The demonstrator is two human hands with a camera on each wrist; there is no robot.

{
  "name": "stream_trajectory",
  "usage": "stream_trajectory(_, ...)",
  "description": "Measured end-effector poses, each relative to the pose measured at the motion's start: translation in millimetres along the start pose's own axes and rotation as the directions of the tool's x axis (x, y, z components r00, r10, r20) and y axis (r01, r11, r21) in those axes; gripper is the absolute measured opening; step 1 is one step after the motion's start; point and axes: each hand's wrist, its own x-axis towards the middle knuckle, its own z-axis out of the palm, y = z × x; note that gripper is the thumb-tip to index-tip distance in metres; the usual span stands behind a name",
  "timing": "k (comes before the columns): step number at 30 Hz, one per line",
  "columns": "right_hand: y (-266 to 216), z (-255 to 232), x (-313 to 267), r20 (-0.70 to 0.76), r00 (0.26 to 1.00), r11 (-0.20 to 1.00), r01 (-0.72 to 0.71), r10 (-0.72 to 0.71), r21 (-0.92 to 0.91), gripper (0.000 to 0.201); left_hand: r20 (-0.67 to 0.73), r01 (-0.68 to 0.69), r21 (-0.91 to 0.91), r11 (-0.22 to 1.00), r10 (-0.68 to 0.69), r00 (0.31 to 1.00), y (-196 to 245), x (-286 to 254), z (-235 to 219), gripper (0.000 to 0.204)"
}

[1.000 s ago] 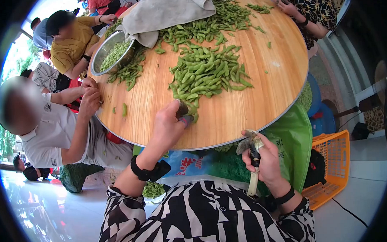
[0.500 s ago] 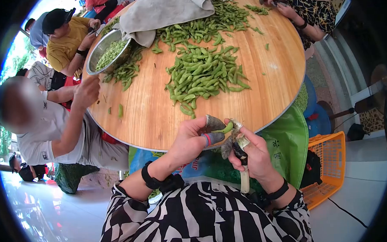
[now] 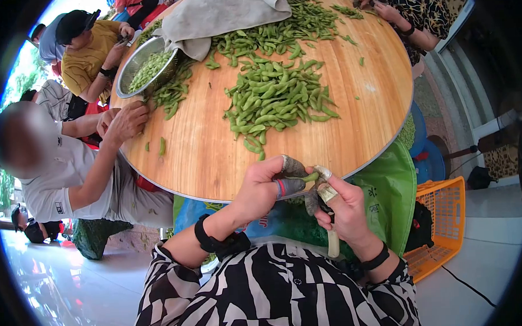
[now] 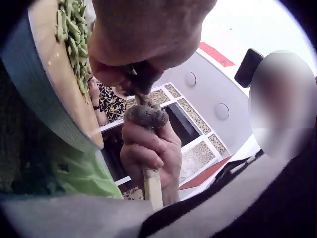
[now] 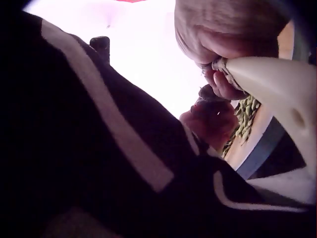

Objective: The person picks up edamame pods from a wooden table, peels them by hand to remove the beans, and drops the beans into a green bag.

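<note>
Over the table's near edge my left hand [image 3: 257, 189] pinches a green edamame pod [image 3: 311, 177] between thumb and finger, both in grey finger covers. The pod's far end meets the covered fingertips of my right hand [image 3: 346, 209]. That hand's fingers curl round a tool with a long pale handle [image 3: 333, 244], which also fills much of the right wrist view as a smooth white handle [image 5: 270, 82]. The tool's working end is hidden by the fingers. Just beyond the hands, a pile of edamame pods [image 3: 276, 99] lies on the round wooden table [image 3: 197, 148].
A metal colander [image 3: 120, 81] of shelled beans stands at the table's left, beside a grey cloth [image 3: 221, 20] over more pods. People sit around the table, one in a white shirt [image 3: 60, 187] at left. An orange crate [image 3: 447, 225] is at lower right, near a green bag [image 3: 388, 187].
My left hand has come back from the pile's near edge with a pod and met my right hand. Over the last half second, the pod has shifted slightly between the fingertips.
</note>
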Motion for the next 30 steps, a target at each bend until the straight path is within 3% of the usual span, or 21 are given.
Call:
stream_trajectory(2,-1.5,-3.0,-0.7,0.036,0.999,0.999,-0.028,0.027,0.029,0.035,0.083,0.293,-0.196,0.936,-0.281,0.956,7.1,1.0,-6.2,0.022)
stream_trajectory(3,-1.5,-3.8,-1.3,0.053,0.997,0.996,-0.053,0.049,0.076,0.035,0.081,0.290,-0.197,0.937,-0.279,0.957,5.6,2.4,-7.3,0.022)
stream_trajectory(5,-0.6,-4.9,-1.9,0.074,0.995,0.989,-0.079,0.070,0.123,0.035,0.254,0.425,-0.430,0.796,-0.345,0.904,-1.7,4.2,-11.2,0.023)
stream_trajectory(6,0.5,-5.8,-2.4,0.088,0.993,0.980,-0.096,0.081,0.177,0.035,0.252,0.424,-0.431,0.797,-0.345,0.904,-5.8,4.1,-12.8,0.023)
stream_trajectory(8,-0.1,-5.6,-1.8,0.101,0.991,0.967,-0.112,0.091,0.229,0.036,0.383,0.456,-0.584,0.672,-0.267,0.884,-12.2,4.1,-13.5,0.019)
stream_trajectory(9,-2.1,-4.7,-0.5,0.066,0.989,0.943,-0.148,0.134,0.299,0.036,0.384,0.456,-0.584,0.672,-0.266,0.884,-11.5,3.7,-9.7,0.019)
stream_trajectory(10,-3.2,-4.1,0.0,0.034,0.983,0.912,-0.180,0.180,0.369,0.037,0.214,0.189,-0.299,0.935,-0.127,0.968,-9.2,2.9,-3.7,0.020)
stream_trajectory(11,-2.0,-5.3,-0.3,0.032,0.983,0.912,-0.179,0.180,0.370,0.037,0.108,-0.090,0.076,0.993,0.082,0.991,-5.8,1.9,0.0,0.021)
stream_trajectory(12,0.6,-8.0,-0.3,0.059,0.981,0.897,-0.193,0.185,0.396,0.037,0.109,-0.088,0.076,0.993,0.080,0.991,-1.1,2.0,-2.0,0.021)
stream_trajectory(13,3.3,-10.1,-0.3,0.087,0.978,0.882,-0.210,0.192,0.421,0.038,0.205,-0.358,0.426,0.831,0.297,0.933,4.4,2.2,-7.1,0.023)
stream_trajectory(14,5.0,-11.4,-0.2,0.090,0.977,0.882,-0.214,0.194,0.421,0.038,0.367,-0.560,0.673,0.484,0.439,0.820,9.4,1.5,-10.5,0.025)
stream_trajectory(16,5.9,-13.6,1.3,0.182,0.965,0.850,-0.255,0.190,0.461,0.038,0.381,-0.571,0.669,0.476,0.439,0.813,17.3,0.7,-12.1,0.025)
stream_trajectory(18,4.0,-10.4,2.1,0.177,0.964,0.841,-0.262,0.200,0.474,0.038,0.397,-0.580,0.664,0.472,0.435,0.808,17.6,0.9,-12.9,0.025)
stream_trajectory(20,2.7,-6.6,1.8,0.173,0.962,0.829,-0.271,0.212,0.489,0.039,0.276,-0.465,0.512,0.722,0.375,0.885,12.5,2.4,-12.9,0.021)
stream_trajectory(21,2.0,-5.2,2.3,0.158,0.964,0.828,-0.264,0.213,0.494,0.038,0.275,-0.466,0.514,0.720,0.376,0.885,12.7,1.9,-10.2,0.021)
stream_trajectory(23,3.6,-5.9,2.5,0.144,0.967,0.828,-0.256,0.213,0.499,0.038,0.130,-0.315,0.347,0.883,0.287,0.949,13.1,-0.4,-1.9,0.014)
stream_trajectory(24,7.5,-8.9,1.3,0.136,0.974,0.845,-0.225,0.182,0.485,0.037,0.131,-0.315,0.347,0.883,0.287,0.949,12.4,-0.8,0.1,0.014)
stream_trajectory(26,9.2,-10.2,0.0,0.127,0.980,0.861,-0.196,0.153,0.470,0.036,0.044,-0.033,0.141,0.989,0.026,0.999,10.8,-1.8,2.6,0.014)
stream_trajectory(27,7.2,-9.2,-0.5,0.096,0.982,0.876,-0.188,0.162,0.444,0.035,0.044,-0.031,0.139,0.990,0.025,0.999,8.6,-1.3,2.3,0.014)
stream_trajectory(29,3.9,-8.5,-0.8,0.067,0.984,0.892,-0.180,0.168,0.416,0.035,0.086,0.196,-0.184,0.963,-0.183,0.979,3.6,1.4,0.5,0.015)
stream_trajectory(30,2.5,-8.6,-1.0,0.062,0.984,0.903,-0.180,0.169,0.389,0.034,0.085,0.195,-0.184,0.963,-0.182,0.980,3.9,2.3,0.7,0.015)
